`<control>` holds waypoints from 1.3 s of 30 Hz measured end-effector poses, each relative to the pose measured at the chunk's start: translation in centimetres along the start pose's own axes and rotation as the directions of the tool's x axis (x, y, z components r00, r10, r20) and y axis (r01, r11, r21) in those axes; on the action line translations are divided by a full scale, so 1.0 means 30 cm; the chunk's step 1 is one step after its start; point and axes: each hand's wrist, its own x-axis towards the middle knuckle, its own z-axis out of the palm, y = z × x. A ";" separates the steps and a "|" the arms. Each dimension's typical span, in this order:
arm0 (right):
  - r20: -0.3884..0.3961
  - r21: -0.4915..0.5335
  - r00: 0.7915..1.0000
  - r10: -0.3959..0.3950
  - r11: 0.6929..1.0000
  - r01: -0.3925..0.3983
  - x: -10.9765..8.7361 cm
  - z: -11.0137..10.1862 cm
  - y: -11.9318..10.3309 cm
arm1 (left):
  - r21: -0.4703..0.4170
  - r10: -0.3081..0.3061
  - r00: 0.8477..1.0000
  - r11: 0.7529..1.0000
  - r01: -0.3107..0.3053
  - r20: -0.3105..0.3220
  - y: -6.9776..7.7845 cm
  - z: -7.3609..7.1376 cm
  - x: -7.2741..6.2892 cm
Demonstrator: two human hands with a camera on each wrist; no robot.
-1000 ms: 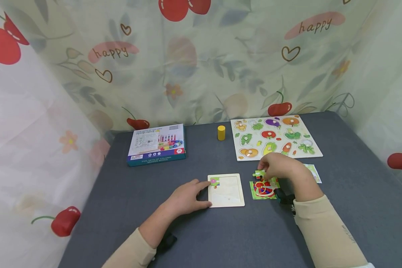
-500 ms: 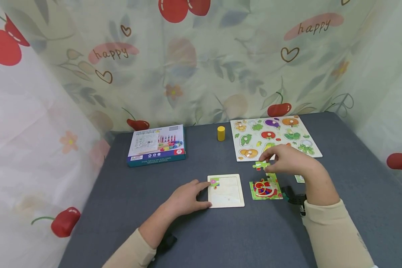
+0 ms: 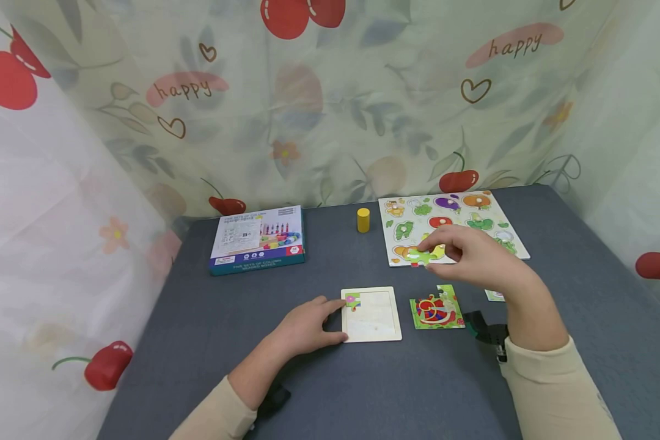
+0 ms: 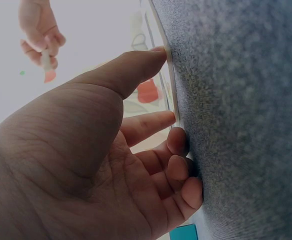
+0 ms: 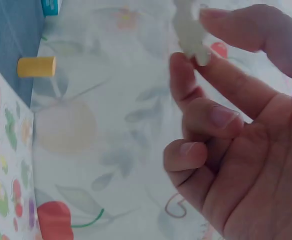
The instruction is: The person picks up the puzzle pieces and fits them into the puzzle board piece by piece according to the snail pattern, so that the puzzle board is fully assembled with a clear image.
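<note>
My right hand (image 3: 475, 260) pinches a green jigsaw puzzle piece (image 3: 422, 256) between thumb and fingertips, raised above the table. In the right wrist view the piece (image 5: 190, 32) shows its pale side, with the other fingers curled below. My left hand (image 3: 308, 327) rests at the left side of a square wooden puzzle tray (image 3: 373, 336), index finger and thumb touching its edge. One small pink and green piece (image 3: 353, 299) lies in the tray's upper left corner. Right of the tray, a group of puzzle pieces (image 3: 437, 313) with a red, yellow and blue picture lies under the raised hand.
A vegetable peg board (image 3: 404, 230) lies at the back right, partly behind my right hand. A yellow cylinder (image 3: 363, 220) stands at the back middle, and a flat toy box (image 3: 257, 239) lies back left. A small card (image 3: 494, 296) is partly hidden by my right wrist.
My right hand has lifted the puzzle piece from the group on the right and raised it up and slightly left. The left hand and the tray have stayed put.
</note>
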 end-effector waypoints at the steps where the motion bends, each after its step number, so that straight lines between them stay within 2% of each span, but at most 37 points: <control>1: -0.018 0.007 0.999 -0.032 0.999 0.032 0.000 0.004 -0.007 | 0.001 -0.002 1.000 1.000 0.002 0.000 0.000 0.000 0.000; 4: -0.078 0.022 0.986 -0.151 0.988 0.153 0.004 0.019 -0.024 | -0.001 -0.004 1.000 1.000 0.004 -0.001 0.000 0.000 0.000; 7: -0.128 0.018 0.955 -0.268 0.962 0.273 0.012 0.037 -0.040 | -0.003 -0.004 1.000 1.000 0.004 0.000 0.000 -0.001 -0.001; 9: -0.153 0.004 0.936 -0.318 0.947 0.322 0.019 0.051 -0.050 | -0.005 -0.007 1.000 1.000 0.007 0.001 0.001 -0.003 -0.001; 12: -0.183 -0.007 0.920 -0.347 0.936 0.352 0.027 0.072 -0.066 | -0.008 -0.014 1.000 1.000 0.014 0.004 0.001 -0.002 0.001; 18: -0.209 0.003 0.906 -0.369 0.926 0.378 0.042 0.115 -0.092 | -0.014 -0.021 1.000 1.000 0.021 0.009 0.001 -0.002 0.004; 21: -0.198 0.008 0.907 -0.371 0.925 0.380 0.050 0.141 -0.103 | -0.013 -0.019 1.000 1.000 0.019 0.009 -0.003 0.001 0.006; 30: -0.102 0.012 0.948 -0.302 0.952 0.305 0.087 0.216 -0.099 | -0.014 -0.020 1.000 1.000 0.020 0.016 -0.006 -0.001 0.010; 39: -0.008 -0.047 0.964 -0.266 0.963 0.265 0.130 0.287 -0.057 | -0.002 -0.017 1.000 1.000 0.017 0.013 -0.003 -0.002 0.007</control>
